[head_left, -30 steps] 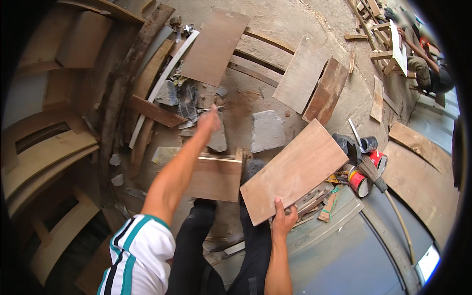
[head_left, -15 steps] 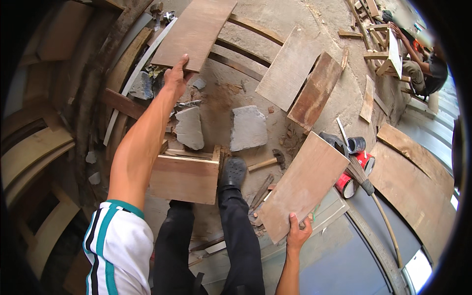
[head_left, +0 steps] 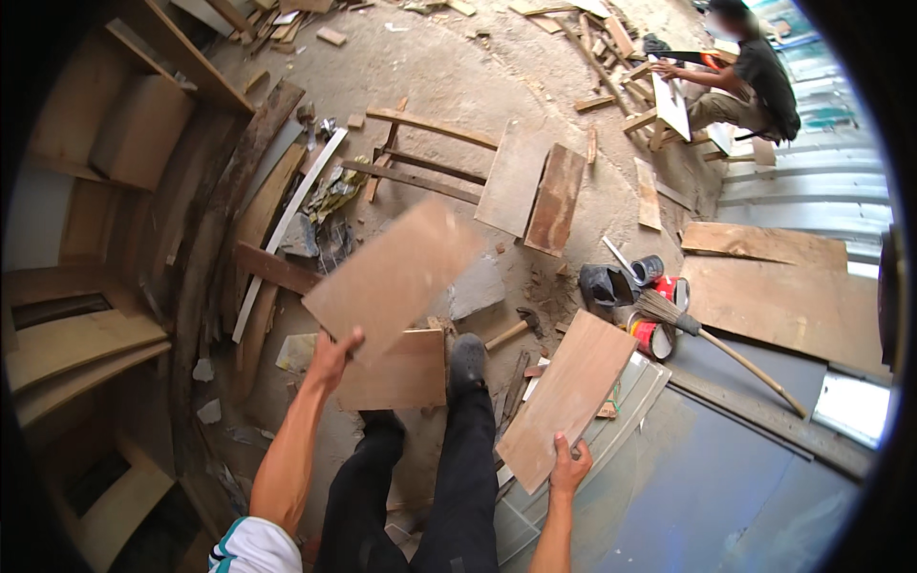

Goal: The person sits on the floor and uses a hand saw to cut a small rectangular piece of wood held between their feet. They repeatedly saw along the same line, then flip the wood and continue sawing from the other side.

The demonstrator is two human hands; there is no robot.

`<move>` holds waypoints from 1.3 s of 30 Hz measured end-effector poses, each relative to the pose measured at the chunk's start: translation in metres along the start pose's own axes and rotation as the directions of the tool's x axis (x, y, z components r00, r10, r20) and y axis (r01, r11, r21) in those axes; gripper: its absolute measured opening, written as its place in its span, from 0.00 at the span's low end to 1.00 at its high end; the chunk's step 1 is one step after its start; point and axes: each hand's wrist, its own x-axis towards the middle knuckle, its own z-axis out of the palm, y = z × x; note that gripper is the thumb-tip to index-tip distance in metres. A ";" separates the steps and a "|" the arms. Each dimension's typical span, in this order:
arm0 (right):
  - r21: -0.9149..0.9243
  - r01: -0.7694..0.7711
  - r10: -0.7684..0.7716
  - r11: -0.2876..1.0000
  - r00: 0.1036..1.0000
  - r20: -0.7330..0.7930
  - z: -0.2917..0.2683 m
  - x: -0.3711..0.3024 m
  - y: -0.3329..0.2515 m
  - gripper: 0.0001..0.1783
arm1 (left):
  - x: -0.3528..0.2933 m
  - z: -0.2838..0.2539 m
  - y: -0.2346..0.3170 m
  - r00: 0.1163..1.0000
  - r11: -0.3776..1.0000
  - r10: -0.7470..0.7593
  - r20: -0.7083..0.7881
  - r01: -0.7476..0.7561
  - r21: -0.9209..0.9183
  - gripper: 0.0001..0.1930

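In my left hand [head_left: 334,358] is a thin rectangular wooden board [head_left: 396,272], gripped by its near edge and blurred by motion. It hangs over the floor, hiding part of a grey slab [head_left: 478,286] and of a wooden box [head_left: 406,372] in front of my feet. My right hand [head_left: 570,465] holds a second wooden board [head_left: 570,396] by its near end, thumb on top, tilted beside my right leg. Below that board a glass pane [head_left: 626,420] shows in part.
Right of me are a hammer [head_left: 513,328], paint cans [head_left: 652,336], a black bag [head_left: 607,286] and a brush broom [head_left: 683,320]. Panels [head_left: 559,201] and a slatted wooden frame [head_left: 430,162] lie ahead. A co-worker [head_left: 755,86] crouches far right. Wooden cabinets [head_left: 86,334] line the left.
The board in my left hand has come down and nearer, from the far left toward the middle. My right hand still holds its board. The view has tilted up, showing more floor ahead.
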 end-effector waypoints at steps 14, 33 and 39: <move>-0.135 0.108 -0.092 0.985 0.989 0.115 0.024 -0.068 0.023 0.21 | -0.014 -0.129 -0.113 0.949 0.775 -0.136 0.283 -0.077 0.628 0.35; -0.039 0.358 -0.173 0.933 0.542 0.822 0.153 -0.032 -0.033 0.23 | -0.020 -0.093 -0.138 0.967 0.830 0.235 -0.100 -0.146 0.538 0.38; 0.058 0.519 -0.311 0.853 0.417 0.854 0.159 -0.016 -0.033 0.24 | -0.041 -0.052 -0.125 0.909 0.608 0.397 0.130 -0.366 0.704 0.47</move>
